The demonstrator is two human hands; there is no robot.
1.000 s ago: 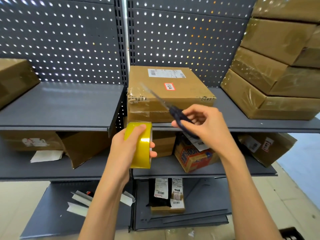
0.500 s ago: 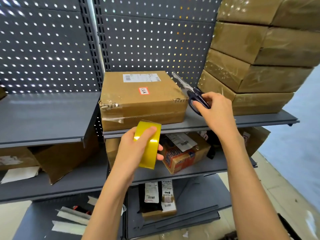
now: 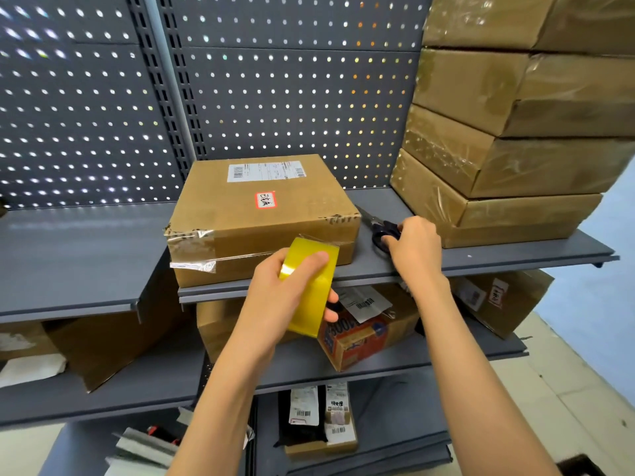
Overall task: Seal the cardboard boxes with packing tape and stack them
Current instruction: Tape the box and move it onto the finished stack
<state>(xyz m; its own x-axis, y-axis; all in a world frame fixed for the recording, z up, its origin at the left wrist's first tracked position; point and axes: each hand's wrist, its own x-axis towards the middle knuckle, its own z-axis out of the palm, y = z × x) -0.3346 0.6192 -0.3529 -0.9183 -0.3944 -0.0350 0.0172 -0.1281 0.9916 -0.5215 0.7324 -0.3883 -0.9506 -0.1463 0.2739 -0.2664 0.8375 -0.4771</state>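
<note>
A flat cardboard box (image 3: pixel 261 214) with a white shipping label and a red-edged sticker lies on the grey upper shelf (image 3: pixel 515 255); clear tape runs along its front. My left hand (image 3: pixel 285 297) grips a yellow roll of packing tape (image 3: pixel 311 286) in front of the box. My right hand (image 3: pixel 415 245) holds the dark handles of a pair of scissors (image 3: pixel 381 228), which lie on the shelf between the box and a stack of taped cardboard boxes (image 3: pixel 498 166) at the right.
Lower shelves hold more parcels: an orange-printed box (image 3: pixel 357 338), a tilted box (image 3: pixel 498 300) at the right, an open carton (image 3: pixel 103 345) at the left, small labelled packets (image 3: pixel 319 417) below. A perforated grey back panel (image 3: pixel 275 97) rises behind. The left upper shelf (image 3: pixel 68 262) is bare.
My right hand has carried the scissors from in front of the box to the right and lowered them onto the shelf beside the stack. The view has shifted right. My left hand keeps the tape roll.
</note>
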